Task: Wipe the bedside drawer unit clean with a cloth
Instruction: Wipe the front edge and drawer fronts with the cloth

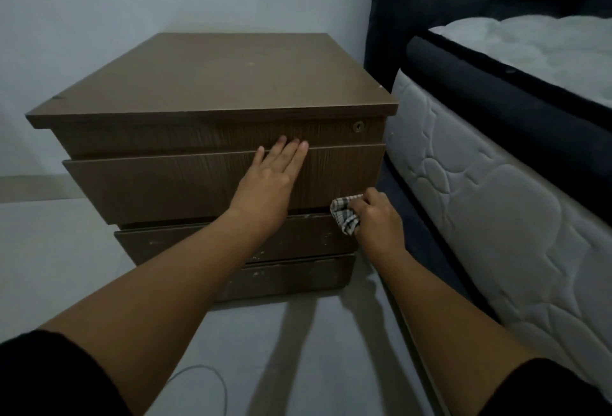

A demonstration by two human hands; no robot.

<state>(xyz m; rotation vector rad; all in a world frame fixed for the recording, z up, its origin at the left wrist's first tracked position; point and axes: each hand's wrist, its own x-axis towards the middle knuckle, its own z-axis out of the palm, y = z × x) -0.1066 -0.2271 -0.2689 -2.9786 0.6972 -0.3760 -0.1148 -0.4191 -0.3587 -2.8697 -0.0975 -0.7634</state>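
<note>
The brown wooden bedside drawer unit (205, 84) stands on the floor in front of me, with several drawer fronts. The second drawer front (149, 184) juts out further than the others. My left hand (275, 177) lies flat on that drawer front, fingers together and extended, holding nothing. My right hand (374, 220) is closed around a bunched checked cloth (344, 213), pressing it at the right end of the third drawer front, just below the jutting drawer. The two lower drawer fronts (185, 243) show pale specks and marks.
A bed with a white quilted mattress (490, 190) and dark frame (496, 104) stands close on the right, leaving a narrow gap beside the unit. A pale wall is behind. A thin cable (212, 379) loops on the grey floor (59, 266) near me.
</note>
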